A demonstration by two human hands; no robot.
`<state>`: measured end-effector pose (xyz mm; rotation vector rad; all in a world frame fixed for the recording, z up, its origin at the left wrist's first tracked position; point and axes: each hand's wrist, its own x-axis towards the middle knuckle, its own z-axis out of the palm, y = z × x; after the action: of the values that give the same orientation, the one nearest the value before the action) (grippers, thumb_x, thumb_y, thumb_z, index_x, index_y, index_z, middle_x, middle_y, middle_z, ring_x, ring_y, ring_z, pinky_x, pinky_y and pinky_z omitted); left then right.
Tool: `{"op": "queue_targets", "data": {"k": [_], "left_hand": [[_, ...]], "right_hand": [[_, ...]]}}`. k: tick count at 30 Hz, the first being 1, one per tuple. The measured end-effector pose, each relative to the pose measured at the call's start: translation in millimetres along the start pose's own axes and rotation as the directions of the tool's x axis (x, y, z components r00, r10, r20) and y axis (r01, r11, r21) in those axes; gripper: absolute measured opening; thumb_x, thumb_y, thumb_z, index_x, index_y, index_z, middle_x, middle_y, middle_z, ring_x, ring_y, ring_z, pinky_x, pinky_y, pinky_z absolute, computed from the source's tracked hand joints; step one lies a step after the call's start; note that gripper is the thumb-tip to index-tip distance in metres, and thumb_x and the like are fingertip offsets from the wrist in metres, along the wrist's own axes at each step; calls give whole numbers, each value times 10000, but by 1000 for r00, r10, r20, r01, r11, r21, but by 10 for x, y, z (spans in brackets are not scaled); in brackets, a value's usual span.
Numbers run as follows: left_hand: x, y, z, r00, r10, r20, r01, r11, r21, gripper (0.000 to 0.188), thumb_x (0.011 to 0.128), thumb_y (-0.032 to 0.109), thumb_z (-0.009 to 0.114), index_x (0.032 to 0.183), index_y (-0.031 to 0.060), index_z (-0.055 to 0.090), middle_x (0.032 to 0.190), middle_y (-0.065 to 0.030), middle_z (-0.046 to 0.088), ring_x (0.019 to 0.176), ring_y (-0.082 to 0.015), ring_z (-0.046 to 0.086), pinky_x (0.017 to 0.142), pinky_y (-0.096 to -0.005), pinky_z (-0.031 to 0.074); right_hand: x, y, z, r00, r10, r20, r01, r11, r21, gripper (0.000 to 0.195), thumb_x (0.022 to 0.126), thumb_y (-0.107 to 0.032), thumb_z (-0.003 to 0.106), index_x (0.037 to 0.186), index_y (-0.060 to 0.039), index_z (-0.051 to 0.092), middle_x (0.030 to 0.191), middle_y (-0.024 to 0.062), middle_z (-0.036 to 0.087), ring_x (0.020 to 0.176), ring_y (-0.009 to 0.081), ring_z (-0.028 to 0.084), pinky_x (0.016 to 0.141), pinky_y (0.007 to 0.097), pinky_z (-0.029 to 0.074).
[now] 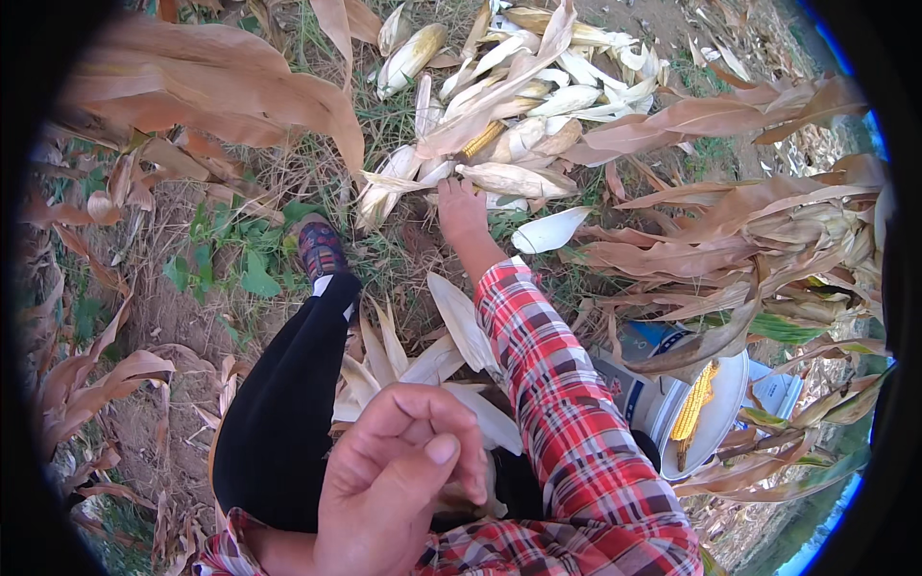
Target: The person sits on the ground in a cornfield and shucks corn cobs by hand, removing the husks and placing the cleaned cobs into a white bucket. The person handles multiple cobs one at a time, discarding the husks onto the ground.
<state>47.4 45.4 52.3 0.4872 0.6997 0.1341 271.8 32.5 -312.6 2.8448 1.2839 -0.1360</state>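
My right hand (pixel 463 212) reaches out to the near edge of a heap of corn ears in dry husks. Its fingertips are at the left end of a pale husked ear (pixel 518 180), and whether they grip it is not visible. Just beyond, yellow kernels show on a partly bared ear (pixel 481 140). Close to my body, my left hand (pixel 403 475) is loosely curled, palm side up, with a gap between thumb and fingers and nothing visible in it. Loose pale husks (pixel 461 320) lie below it, between my legs, partly hidden by the hand.
A white bucket (pixel 666 403) lies to my right, a bare yellow corn cob (pixel 695 407) at its lid or mouth. Dry corn stalks and leaves (pixel 684 252) crowd the right side; broad dry leaves (pixel 209 79) hang at upper left. My shoe (pixel 320 248) rests by green weeds.
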Motion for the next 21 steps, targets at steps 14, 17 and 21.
{"op": "queue_targets", "data": {"k": [14,17,21], "left_hand": [[-49,-136,57,985,-83,153,67,992,103,95,933,60,502,1007,24,549,830,-43,569,735,-109,543,657,-268,468],[43,-237,87,988,-48,147,28,990,137,80,928,72,516,980,36,564,807,-33,572,713,-113,543,647,-271,466],[217,-205,57,992,74,99,-83,992,90,72,911,87,541,953,47,583,775,-22,575,655,-109,538,624,-267,466]], "right_hand": [[-832,699,-724,962,53,-267,76,890,449,241,740,-67,694,973,-32,644,908,171,550,884,338,575,760,419,501],[-988,1046,-880,918,342,-200,-103,695,712,146,869,-48,570,934,30,673,849,160,595,563,221,623,481,304,528],[-1489,1169,-951,913,408,-13,-254,594,764,161,895,-58,558,931,62,658,861,116,604,587,169,631,470,279,543]]}}
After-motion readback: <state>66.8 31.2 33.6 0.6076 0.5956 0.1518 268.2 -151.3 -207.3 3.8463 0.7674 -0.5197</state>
